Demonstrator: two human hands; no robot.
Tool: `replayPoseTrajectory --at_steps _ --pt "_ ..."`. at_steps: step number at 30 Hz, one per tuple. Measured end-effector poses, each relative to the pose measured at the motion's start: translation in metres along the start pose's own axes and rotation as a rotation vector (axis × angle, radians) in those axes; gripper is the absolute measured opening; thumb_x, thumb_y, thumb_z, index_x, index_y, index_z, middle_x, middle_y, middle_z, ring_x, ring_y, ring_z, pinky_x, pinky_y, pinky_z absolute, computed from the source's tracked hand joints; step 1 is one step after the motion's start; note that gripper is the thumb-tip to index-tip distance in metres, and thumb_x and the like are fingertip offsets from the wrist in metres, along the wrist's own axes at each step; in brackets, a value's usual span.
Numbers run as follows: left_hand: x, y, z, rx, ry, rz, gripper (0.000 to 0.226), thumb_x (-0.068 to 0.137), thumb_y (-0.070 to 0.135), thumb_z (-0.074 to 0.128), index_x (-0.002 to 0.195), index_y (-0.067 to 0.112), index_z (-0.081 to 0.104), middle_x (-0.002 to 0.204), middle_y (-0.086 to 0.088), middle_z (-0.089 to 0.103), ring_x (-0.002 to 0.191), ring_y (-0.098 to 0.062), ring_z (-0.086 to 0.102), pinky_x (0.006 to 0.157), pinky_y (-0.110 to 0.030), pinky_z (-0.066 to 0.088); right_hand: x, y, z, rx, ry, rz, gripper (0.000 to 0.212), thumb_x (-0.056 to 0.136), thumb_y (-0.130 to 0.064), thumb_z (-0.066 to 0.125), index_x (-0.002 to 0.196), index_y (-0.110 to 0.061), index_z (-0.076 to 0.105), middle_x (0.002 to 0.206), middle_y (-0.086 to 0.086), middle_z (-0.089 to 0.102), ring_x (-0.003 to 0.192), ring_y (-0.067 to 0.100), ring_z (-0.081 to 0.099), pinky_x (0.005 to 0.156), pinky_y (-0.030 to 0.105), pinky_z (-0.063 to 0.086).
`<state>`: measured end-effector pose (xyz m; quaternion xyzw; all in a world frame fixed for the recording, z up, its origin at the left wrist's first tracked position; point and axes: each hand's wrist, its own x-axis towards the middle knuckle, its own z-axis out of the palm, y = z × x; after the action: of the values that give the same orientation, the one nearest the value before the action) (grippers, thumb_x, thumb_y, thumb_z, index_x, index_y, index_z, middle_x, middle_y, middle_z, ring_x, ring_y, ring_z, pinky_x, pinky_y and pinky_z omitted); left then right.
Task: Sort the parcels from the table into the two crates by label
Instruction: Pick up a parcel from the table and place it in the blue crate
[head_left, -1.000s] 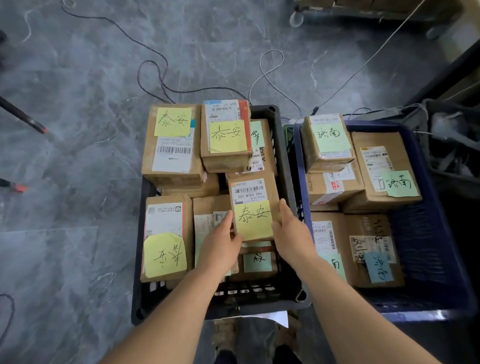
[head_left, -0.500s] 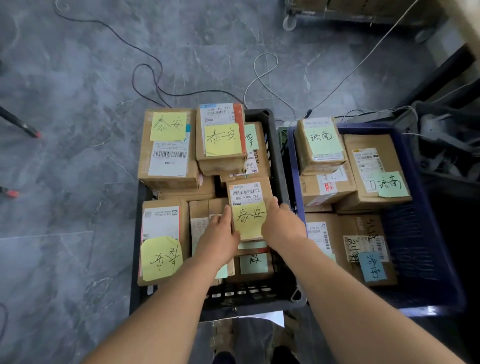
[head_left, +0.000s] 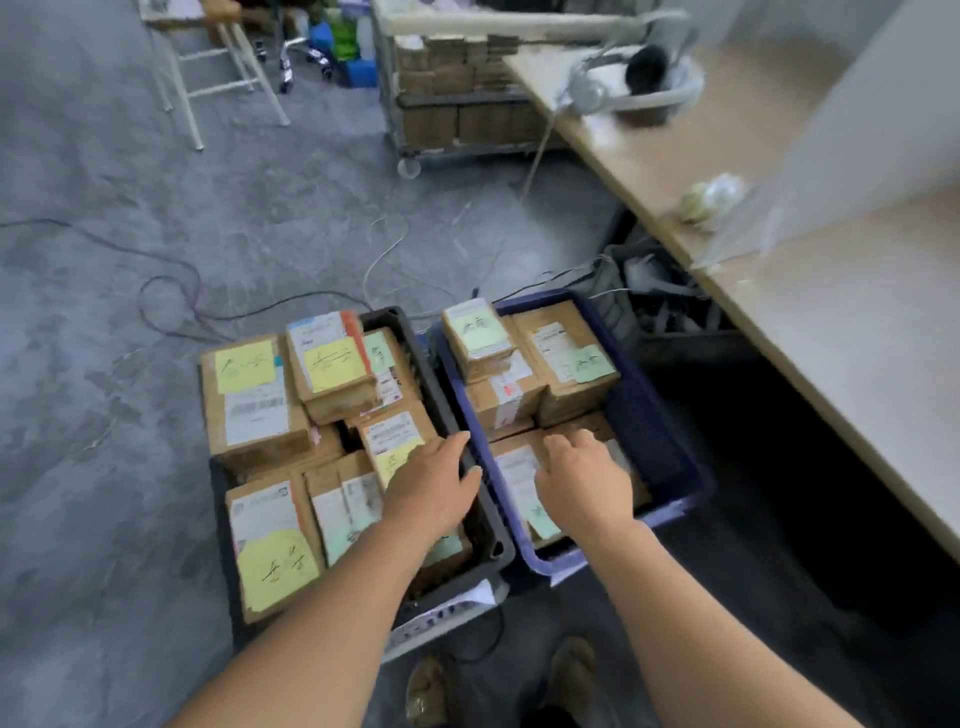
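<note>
Parcels fill both crates: black crate under the left hand, blue crate under the right hand. Both hands' fingers loose, empty. Surface beyond looks parcel-free; sorting seems nearly finished.

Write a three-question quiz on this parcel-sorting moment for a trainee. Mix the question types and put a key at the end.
1. True or false: the left hand is lifting a parcel out of the black crate.
2. Which crate lies nearer the wooden table? A) black crate B) blue crate C) neither
3. Fill in: the parcel at the near left corner of the black crate carries a large ______ sticky note.

Key
1. False: both hands are empty, the left over the black crate's right rim, the right hand over parcels in the blue crate.
2. B
3. yellow
</note>
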<state>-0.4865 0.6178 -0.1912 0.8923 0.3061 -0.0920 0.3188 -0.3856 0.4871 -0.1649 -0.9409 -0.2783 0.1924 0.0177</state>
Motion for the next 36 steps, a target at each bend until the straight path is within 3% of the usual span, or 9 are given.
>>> replayPoseTrajectory --at_steps 5,9,13,27,36 --pt "-0.008 0.080 0.001 0.070 0.037 0.248 0.052 0.099 0.042 0.040 0.146 0.024 0.033 0.146 0.004 0.042 0.134 -0.019 0.035 0.105 -0.035 0.037 -0.042 0.050 -0.043 -0.022 0.175 0.091 0.031 0.099 -0.030 0.043 0.127 -0.019 0.050 0.125 0.005 0.049 0.118 0.026 0.048 0.079 0.034 0.042" --pt "-0.028 0.139 0.014 0.096 0.072 0.384 0.053 0.098 0.044 0.041 0.146 0.023 0.035 0.146 0.002 0.043 0.134 -0.019 0.037 0.109 -0.035 0.033 -0.080 0.103 -0.067 -0.030 0.302 0.180 0.024 0.099 -0.030 0.043 0.118 -0.018 0.052 0.116 0.002 0.054 0.109 0.023 0.052 0.071 0.031 0.039" --pt "-0.048 0.199 0.035 0.120 0.086 0.486 0.053 0.097 0.045 0.042 0.145 0.023 0.036 0.145 0.002 0.044 0.133 -0.019 0.037 0.107 -0.036 0.034 -0.124 0.161 -0.080 -0.002 0.400 0.273 0.033 0.100 -0.034 0.045 0.128 -0.019 0.052 0.122 0.001 0.055 0.112 0.022 0.053 0.080 0.033 0.050" --pt "-0.163 0.418 0.188 0.241 -0.052 0.837 0.058 0.095 0.052 0.043 0.145 0.022 0.036 0.146 0.003 0.043 0.134 -0.018 0.037 0.107 -0.033 0.032 -0.292 0.389 -0.075 0.067 0.497 0.629 0.039 0.100 -0.038 0.041 0.133 -0.019 0.051 0.125 0.003 0.054 0.115 0.022 0.051 0.087 0.033 0.046" --pt "-0.233 0.506 0.278 0.237 -0.142 0.979 0.057 0.095 0.049 0.045 0.145 0.024 0.036 0.145 0.004 0.044 0.133 -0.016 0.038 0.106 -0.032 0.034 -0.377 0.495 -0.065 0.095 0.492 0.771 0.040 0.099 -0.035 0.041 0.135 -0.020 0.048 0.131 0.004 0.052 0.122 0.022 0.047 0.088 0.033 0.043"
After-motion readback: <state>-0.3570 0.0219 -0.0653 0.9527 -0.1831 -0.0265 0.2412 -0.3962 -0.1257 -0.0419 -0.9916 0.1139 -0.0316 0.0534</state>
